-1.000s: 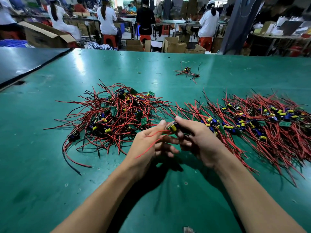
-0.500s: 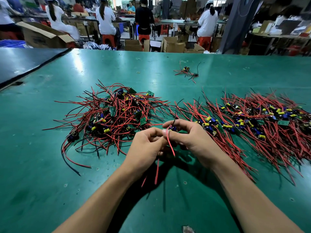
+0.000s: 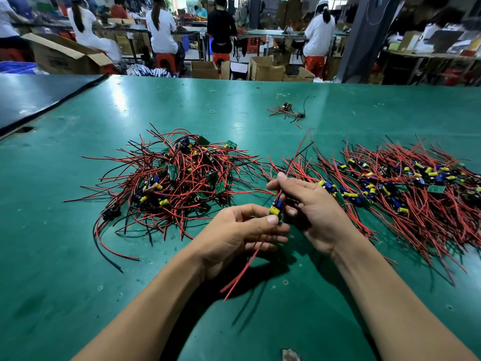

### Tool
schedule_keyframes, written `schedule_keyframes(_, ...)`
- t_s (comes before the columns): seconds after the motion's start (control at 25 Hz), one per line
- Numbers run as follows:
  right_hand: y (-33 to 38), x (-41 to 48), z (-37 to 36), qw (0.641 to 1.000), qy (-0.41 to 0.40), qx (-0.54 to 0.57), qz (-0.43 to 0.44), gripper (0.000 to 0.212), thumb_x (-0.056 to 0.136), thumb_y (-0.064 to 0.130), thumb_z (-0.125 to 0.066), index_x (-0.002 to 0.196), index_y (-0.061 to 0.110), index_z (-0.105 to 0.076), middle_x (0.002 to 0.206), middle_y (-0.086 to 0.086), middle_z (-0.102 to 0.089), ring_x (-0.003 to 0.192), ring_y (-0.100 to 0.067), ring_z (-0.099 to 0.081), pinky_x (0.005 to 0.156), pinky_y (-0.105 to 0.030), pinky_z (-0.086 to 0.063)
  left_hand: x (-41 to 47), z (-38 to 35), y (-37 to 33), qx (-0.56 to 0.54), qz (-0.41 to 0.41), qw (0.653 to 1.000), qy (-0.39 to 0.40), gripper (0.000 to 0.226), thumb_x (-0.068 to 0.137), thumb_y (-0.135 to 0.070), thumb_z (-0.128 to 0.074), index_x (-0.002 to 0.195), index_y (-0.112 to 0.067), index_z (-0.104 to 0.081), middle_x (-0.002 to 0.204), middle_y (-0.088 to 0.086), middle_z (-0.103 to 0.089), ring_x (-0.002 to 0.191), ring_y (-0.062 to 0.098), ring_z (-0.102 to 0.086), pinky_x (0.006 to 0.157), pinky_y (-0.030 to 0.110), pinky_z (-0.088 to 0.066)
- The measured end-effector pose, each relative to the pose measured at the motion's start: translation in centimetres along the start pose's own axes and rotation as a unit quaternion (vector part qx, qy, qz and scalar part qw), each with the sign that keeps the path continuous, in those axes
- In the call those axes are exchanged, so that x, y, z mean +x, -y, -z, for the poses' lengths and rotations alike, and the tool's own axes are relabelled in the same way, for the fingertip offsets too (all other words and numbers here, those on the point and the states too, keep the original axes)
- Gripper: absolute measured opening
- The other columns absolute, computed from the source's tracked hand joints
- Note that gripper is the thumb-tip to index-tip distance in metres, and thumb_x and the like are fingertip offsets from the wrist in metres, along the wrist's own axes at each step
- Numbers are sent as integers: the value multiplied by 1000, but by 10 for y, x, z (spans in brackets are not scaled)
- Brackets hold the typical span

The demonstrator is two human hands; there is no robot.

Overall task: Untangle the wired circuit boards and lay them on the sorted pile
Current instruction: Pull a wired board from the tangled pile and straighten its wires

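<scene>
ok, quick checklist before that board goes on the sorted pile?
1. Grip on held board: ok. The left hand pinches it and the right hand holds its upper leads.
2. Clear of tangled pile: ok, no wire seen running back into it.
3. Lower red leads untangled: ok, they hang straight below the left hand.
4. Upper leads free of wire ends at the sorted pile: cannot tell, they overlap in this view.
5. Landing spot: ok, the sorted pile lies just right of the right hand.
6. Board facing matches the pile: cannot tell.
</scene>
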State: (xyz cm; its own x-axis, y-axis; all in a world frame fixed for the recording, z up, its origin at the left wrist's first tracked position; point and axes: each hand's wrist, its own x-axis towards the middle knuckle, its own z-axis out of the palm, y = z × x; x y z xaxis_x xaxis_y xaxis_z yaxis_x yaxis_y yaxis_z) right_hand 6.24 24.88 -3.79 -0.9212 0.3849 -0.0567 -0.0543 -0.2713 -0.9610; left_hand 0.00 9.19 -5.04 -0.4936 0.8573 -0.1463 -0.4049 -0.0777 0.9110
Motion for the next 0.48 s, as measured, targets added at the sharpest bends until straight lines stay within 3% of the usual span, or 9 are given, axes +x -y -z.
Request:
schedule_keyframes(0.12, 0, -3, -1, 999, 21, -27, -14, 29, 73, 47, -75, 74, 17, -77, 59, 4, -49, 46, -6, -38, 44, -14, -31, 2, -2, 1, 33, -2, 999, -22, 52, 80, -37, -67, 110, 5, -63, 96, 19, -72, 79, 24, -70, 73, 31, -57)
schedule_keyframes(0.24, -1, -5, -4, 998, 40, -42, -23, 28, 74, 47, -73, 74, 19, -77, 58, 3, -50, 50, -8, -43, 47, -18, -34, 4, -5, 4, 54, -33, 996, -63, 33, 84, -34, -65, 96, -3, -68, 87, 18, -71, 77, 25, -68, 71, 32, -56)
schedule_keyframes(0.36, -1, -8, -7, 997, 59, -50, -21, 29, 80, 45, -71, 78, 16, -76, 58, -4, -49, 45, -9, -41, 41, -18, -33, 5, -5, 5, 82, -68, 990, -96, 11, 90, -16, -66, 89, -6, -70, 83, 16, -72, 74, 26, -69, 65, 30, -53)
schedule_keyframes(0.48, -4, -9, -11, 997, 43, -61, -11, 29, 85, 41, -70, 78, 13, -76, 57, -10, -46, 41, -8, -42, 40, -14, -37, 4, -4, 3, 73, -73, 989, -102, 10, 89, -10, -66, 82, -9, -74, 80, 11, -72, 72, 22, -69, 64, 30, -53)
